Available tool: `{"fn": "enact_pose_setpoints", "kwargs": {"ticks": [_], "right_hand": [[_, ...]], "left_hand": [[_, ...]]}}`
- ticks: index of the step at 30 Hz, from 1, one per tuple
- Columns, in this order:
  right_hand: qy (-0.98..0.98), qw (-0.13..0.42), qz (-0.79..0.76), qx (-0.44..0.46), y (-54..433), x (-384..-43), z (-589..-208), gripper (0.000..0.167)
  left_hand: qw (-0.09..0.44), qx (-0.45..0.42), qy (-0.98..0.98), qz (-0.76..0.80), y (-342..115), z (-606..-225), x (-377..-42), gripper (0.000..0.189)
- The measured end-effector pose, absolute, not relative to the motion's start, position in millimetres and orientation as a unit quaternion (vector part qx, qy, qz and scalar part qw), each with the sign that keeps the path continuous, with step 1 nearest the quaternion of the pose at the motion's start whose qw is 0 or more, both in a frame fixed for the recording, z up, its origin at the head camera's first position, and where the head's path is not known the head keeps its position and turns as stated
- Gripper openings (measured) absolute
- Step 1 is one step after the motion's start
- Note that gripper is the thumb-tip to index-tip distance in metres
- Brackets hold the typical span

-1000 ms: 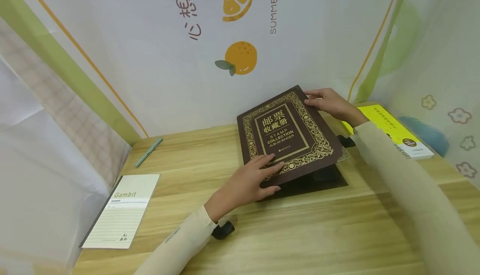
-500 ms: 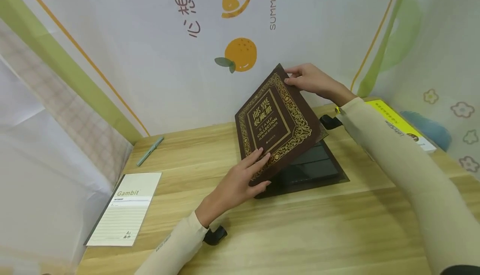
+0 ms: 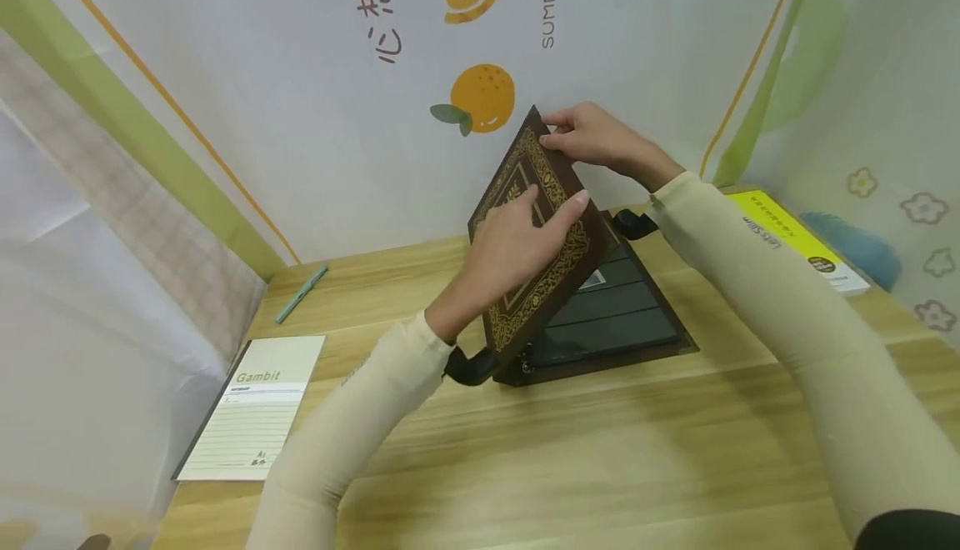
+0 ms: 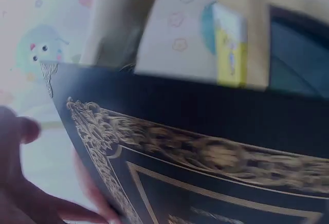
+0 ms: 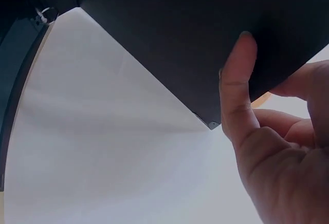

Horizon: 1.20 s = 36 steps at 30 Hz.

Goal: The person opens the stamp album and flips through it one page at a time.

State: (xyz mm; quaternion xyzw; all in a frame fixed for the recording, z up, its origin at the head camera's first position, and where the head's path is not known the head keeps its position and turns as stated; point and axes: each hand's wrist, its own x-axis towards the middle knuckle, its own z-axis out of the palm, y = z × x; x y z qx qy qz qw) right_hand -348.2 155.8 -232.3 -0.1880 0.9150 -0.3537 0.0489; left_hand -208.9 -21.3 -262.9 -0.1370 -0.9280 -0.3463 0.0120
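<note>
A dark brown stamp album (image 3: 536,296) with gold ornament lies on the table, its front cover raised steeply. Under the cover, black stock pages (image 3: 615,317) with strips and part of a pale stamp show, and a metal ring sits near the spine. My right hand (image 3: 600,137) grips the cover's upper edge near the corner; in the right wrist view, one finger (image 5: 239,75) lies along the cover's black inner side. In front of the cover's outer face is my left hand (image 3: 510,242), fingers extended; whether it touches the cover is unclear.
On the left of the wooden table (image 3: 420,450) lie a Gambit notebook (image 3: 255,408) and a grey-green pen (image 3: 302,293). A yellow and white book (image 3: 795,237) lies at the right, beyond my right forearm. A printed cloth (image 3: 615,50) hangs close behind the table.
My right hand has lifted the album's cover higher and leftward, exposing the black pages. My left hand has moved from the cover's lower edge upward in front of its face.
</note>
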Motion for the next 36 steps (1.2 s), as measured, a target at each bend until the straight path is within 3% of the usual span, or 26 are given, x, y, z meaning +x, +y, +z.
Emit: {"fn": "enact_pose_setpoints", "kwargs": {"ticks": [7,11,18,28,36], "right_hand": [[0.912,0.063,-0.356,-0.194,146.0,-350.7,-228.2,0.058],[0.909,0.067,-0.357,-0.203,144.6,-350.6,-225.5,0.059],[0.891,0.073,-0.377,-0.242,160.2,-347.9,-233.9,0.061],[0.92,0.09,-0.302,-0.232,199.6,-359.0,-297.0,0.06],[0.937,0.116,-0.258,-0.205,223.6,-367.6,-352.1,0.061]], "left_hand": [[-0.084,-0.132,-0.937,-0.313,-12.3,-242.4,-227.0,0.09],[-0.084,-0.135,-0.925,-0.346,-14.9,-241.2,-227.6,0.08],[-0.075,-0.105,-0.91,-0.394,-32.1,-236.3,-224.9,0.078],[-0.082,-0.068,-0.815,-0.57,-89.3,-235.9,-212.0,0.066],[-0.068,-0.054,-0.785,-0.613,-119.1,-246.1,-202.6,0.064]]}}
